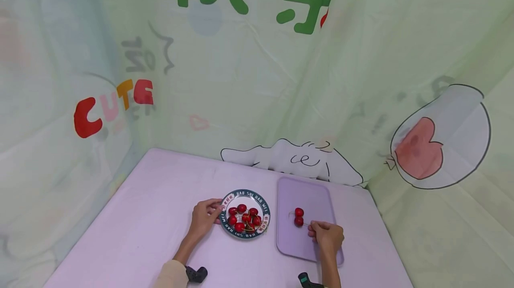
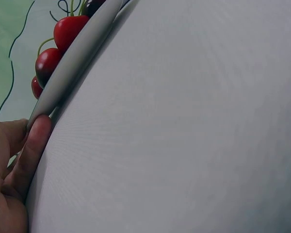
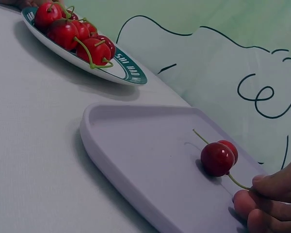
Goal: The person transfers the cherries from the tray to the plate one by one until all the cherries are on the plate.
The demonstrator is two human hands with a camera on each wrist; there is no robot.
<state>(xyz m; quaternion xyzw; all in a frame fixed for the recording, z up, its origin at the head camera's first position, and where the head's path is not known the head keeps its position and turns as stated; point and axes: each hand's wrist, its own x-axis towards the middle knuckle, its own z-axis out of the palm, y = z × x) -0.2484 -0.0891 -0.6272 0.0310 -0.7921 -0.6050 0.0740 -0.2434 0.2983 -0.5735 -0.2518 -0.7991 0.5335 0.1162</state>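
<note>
My left hand grips the left rim of a round plate with a dark green lettered border; in the left wrist view thumb and finger pinch its edge. Several red cherries with stems lie heaped on the plate. Over the purple tray, my right hand pinches the green stem of a cherry. That cherry is at the tray's surface, close against a second cherry whose own stem points away.
The plate stands left of the tray on a pale cloth-covered table. Behind the table hangs a printed curtain, which also closes in both sides. The tray has a low raised rim.
</note>
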